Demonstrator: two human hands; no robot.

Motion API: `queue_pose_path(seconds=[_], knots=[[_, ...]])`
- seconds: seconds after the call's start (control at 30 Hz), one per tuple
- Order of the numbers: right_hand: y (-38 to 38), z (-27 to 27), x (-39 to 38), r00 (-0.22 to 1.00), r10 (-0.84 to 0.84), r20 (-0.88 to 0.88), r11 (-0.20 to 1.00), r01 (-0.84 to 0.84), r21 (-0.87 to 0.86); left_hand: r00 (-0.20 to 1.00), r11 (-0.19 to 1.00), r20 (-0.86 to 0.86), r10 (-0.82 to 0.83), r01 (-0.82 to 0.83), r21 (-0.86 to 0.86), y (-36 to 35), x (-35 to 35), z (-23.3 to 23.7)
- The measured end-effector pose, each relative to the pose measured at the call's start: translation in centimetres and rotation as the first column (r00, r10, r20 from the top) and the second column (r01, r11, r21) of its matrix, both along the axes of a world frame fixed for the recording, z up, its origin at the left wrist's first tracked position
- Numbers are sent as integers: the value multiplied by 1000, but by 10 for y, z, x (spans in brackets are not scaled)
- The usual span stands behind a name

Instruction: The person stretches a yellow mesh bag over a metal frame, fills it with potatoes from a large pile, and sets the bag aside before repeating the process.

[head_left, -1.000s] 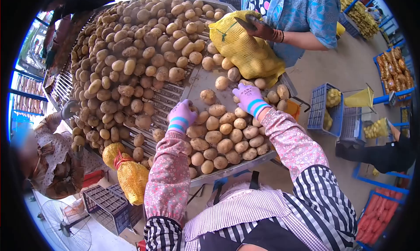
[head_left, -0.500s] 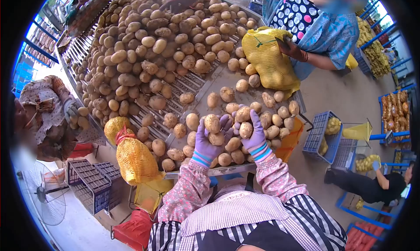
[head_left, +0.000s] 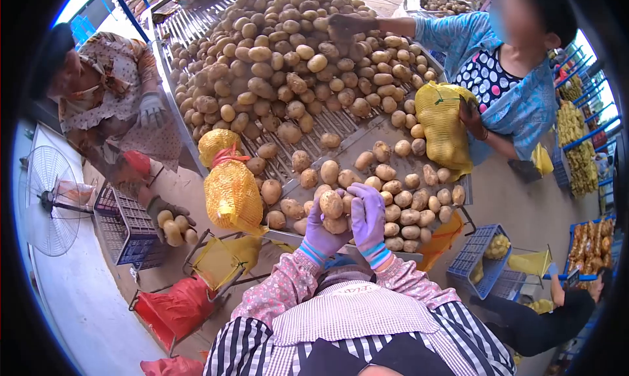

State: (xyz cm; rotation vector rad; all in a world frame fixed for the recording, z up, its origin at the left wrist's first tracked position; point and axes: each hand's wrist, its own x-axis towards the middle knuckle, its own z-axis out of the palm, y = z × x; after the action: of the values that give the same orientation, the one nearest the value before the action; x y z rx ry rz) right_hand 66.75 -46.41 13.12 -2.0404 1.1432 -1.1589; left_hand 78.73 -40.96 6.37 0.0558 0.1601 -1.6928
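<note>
My left hand [head_left: 322,230], in a purple glove, is closed around potatoes at the table's front edge. One potato [head_left: 331,204] sits on top in its grip, with another potato [head_left: 337,224] just below. Against it, my right hand [head_left: 368,217], also purple-gloved, has its back to me and its fingers bent inward; whatever is under them is hidden. A potato [head_left: 347,201] shows between the two hands. Loose potatoes [head_left: 410,217] lie on the metal table right of my hands, and a big heap of potatoes [head_left: 282,61] covers the slatted part beyond.
A tied yellow mesh sack [head_left: 232,192] stands left of my hands. At right, a co-worker's hand holds another yellow sack [head_left: 445,127]; their other hand is on the heap. At left, a gloved hand holds potatoes [head_left: 175,230] above a blue crate [head_left: 121,228]. A fan [head_left: 49,199] stands far left.
My hands have come together and nearer my body; my right hand has turned its back to me. The view has shifted. The left co-worker's potato-holding hand is now lower, by the crate.
</note>
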Motion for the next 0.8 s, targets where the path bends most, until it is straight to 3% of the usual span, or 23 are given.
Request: queue_pose_path(seconds=[0.07,0.1,0.13,0.2,0.23,0.33,0.37,0.4,0.47,0.53,0.67,0.73,0.8], knots=[[8,12,12,990,121,70,990,-126,68,987,990,-120,-108,96,-104,14,14,14],[16,15,16,977,176,121,974,-191,121,998,998,61,-36,33,48,23,19,24],[24,15,22,973,200,116,970,-213,115,998,999,56,-11,9,40,34,27,26],[43,15,44,866,155,475,873,-346,345,998,999,-51,30,-31,-17,60,49,31],[51,22,49,909,198,367,905,-313,289,995,987,-36,95,-99,-127,74,56,36],[84,17,75,903,190,385,862,-341,376,969,969,-42,242,-244,-46,149,94,47],[97,17,84,905,210,371,849,-357,389,950,940,-58,307,-312,-141,174,107,38],[106,12,90,900,244,361,827,-388,407,906,897,-28,423,-423,-129,203,122,31],[124,0,101,893,229,387,764,-411,497,867,866,-75,493,-498,-56,267,151,19],[140,-11,111,893,255,372,730,-429,531,785,786,-48,618,-619,3,331,177,8],[174,-12,134,891,299,340,693,-448,565,391,368,125,912,-914,169,452,232,-16],[188,-9,144,888,326,324,690,-458,561,275,265,52,960,-953,150,513,272,-43],[196,-9,150,888,347,302,681,-460,571,110,53,239,965,-970,236,568,311,-51]])
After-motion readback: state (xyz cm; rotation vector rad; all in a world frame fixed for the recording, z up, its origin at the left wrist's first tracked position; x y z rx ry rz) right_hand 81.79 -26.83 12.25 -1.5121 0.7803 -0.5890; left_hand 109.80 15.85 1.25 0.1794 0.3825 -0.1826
